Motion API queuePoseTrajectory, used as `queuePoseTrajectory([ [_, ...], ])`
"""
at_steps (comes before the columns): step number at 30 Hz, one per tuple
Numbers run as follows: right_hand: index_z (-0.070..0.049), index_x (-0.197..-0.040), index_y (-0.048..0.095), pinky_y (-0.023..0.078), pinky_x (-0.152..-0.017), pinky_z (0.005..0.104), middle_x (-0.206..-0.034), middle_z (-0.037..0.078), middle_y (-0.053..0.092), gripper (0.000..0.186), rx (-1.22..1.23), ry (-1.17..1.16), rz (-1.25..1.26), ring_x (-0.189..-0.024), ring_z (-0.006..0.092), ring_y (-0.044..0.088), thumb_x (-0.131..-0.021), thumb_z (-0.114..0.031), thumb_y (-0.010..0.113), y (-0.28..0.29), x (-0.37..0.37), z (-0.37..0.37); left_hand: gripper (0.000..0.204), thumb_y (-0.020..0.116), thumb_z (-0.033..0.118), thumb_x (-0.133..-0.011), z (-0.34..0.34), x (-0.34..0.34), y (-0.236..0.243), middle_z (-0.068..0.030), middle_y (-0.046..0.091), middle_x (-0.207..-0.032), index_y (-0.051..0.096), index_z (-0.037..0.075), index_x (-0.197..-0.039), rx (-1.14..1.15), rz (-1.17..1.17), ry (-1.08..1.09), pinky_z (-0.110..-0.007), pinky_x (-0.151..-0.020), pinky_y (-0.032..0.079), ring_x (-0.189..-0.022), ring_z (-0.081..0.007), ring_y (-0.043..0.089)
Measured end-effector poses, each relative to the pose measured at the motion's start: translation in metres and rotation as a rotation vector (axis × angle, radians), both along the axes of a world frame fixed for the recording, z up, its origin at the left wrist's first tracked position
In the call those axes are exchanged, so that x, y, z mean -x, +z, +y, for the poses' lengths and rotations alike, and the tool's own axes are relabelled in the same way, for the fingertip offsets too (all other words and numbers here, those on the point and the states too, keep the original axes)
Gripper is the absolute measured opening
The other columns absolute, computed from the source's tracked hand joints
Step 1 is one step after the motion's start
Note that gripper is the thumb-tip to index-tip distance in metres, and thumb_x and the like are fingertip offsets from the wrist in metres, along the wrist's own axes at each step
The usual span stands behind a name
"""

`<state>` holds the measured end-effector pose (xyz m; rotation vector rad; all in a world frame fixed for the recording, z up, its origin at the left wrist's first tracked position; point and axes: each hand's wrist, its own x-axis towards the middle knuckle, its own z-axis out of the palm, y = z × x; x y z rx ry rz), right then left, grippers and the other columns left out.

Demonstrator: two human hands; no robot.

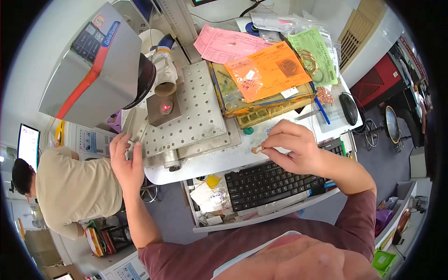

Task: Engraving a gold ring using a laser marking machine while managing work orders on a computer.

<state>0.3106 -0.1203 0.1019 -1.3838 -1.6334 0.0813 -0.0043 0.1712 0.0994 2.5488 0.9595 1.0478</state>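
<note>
My right hand (291, 149) hovers above the black keyboard (266, 184) and pinches a small gold-coloured ring (256, 150) between thumb and fingers. My left hand (125, 161) rests at the left front corner of the perforated metal plate (196, 109), fingers on its edge; what it grips there is not clear. On that plate sits a small grey block (164, 109) with a red light spot on it, under the machine's round black lens head (145, 79).
A grey and red marking machine (91, 65) stands at the left. Pink, orange and green paper slips in plastic bags (266, 70) lie in trays behind. A black mouse (349, 108) sits at the right. Another person in a beige shirt (70, 189) bends at the left.
</note>
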Motion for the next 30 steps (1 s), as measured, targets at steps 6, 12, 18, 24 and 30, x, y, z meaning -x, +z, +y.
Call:
queuePoseTrajectory([
  [6,-0.003,-0.095,0.073,0.054,-0.062,0.0355,-0.089,0.009,0.066,0.017,-0.014,0.025,0.004,-0.075,0.0257,0.067,-0.082,0.003,0.082,0.010,-0.007,0.022,0.023,0.068,0.001,-0.093,0.007,-0.003,0.001,-0.0145,0.069,-0.112,0.070,-0.003,-0.115,0.068,-0.018,-0.056,-0.034,-0.082,0.055,-0.089,-0.0247,0.068],
  [12,0.001,-0.096,0.073,0.051,-0.064,0.0297,-0.089,0.009,0.067,0.016,0.075,0.006,0.027,-0.074,0.0167,0.064,-0.083,0.008,0.080,0.020,-0.006,0.038,0.021,0.068,0.001,-0.090,0.022,-0.010,0.000,-0.0174,0.070,-0.099,0.072,-0.001,-0.110,-0.045,-0.028,-0.085,-0.037,-0.077,0.057,-0.084,-0.0308,0.071],
  [18,0.003,-0.098,0.073,0.048,-0.065,0.0268,-0.086,0.008,0.064,0.013,0.150,0.008,0.039,-0.070,0.0142,0.058,-0.086,0.008,0.077,0.022,0.004,0.066,0.021,0.071,0.001,-0.090,0.028,-0.015,0.001,-0.0162,0.071,-0.098,0.073,-0.002,-0.110,0.044,-0.093,-0.078,-0.035,-0.077,0.058,-0.084,-0.0281,0.073],
  [24,0.003,-0.101,0.071,0.047,-0.064,0.0297,-0.084,0.009,0.062,0.009,0.179,0.025,0.037,-0.069,0.0180,0.057,-0.092,0.002,0.073,0.027,0.005,0.100,0.025,0.072,0.002,-0.089,0.024,-0.014,0.008,-0.0155,0.072,-0.107,0.072,0.000,-0.113,0.009,-0.098,-0.035,-0.035,-0.076,0.057,-0.085,-0.0257,0.072],
  [30,0.001,-0.101,0.072,0.049,-0.063,0.0295,-0.078,0.006,0.066,0.010,0.284,-0.008,0.147,-0.070,0.0131,0.061,-0.094,-0.005,0.073,0.028,0.005,0.136,0.038,0.082,0.016,-0.086,0.027,-0.040,0.023,-0.0141,0.072,-0.119,0.072,0.003,-0.119,-0.234,-0.029,-0.240,-0.039,-0.093,0.053,-0.106,-0.0334,0.068],
])
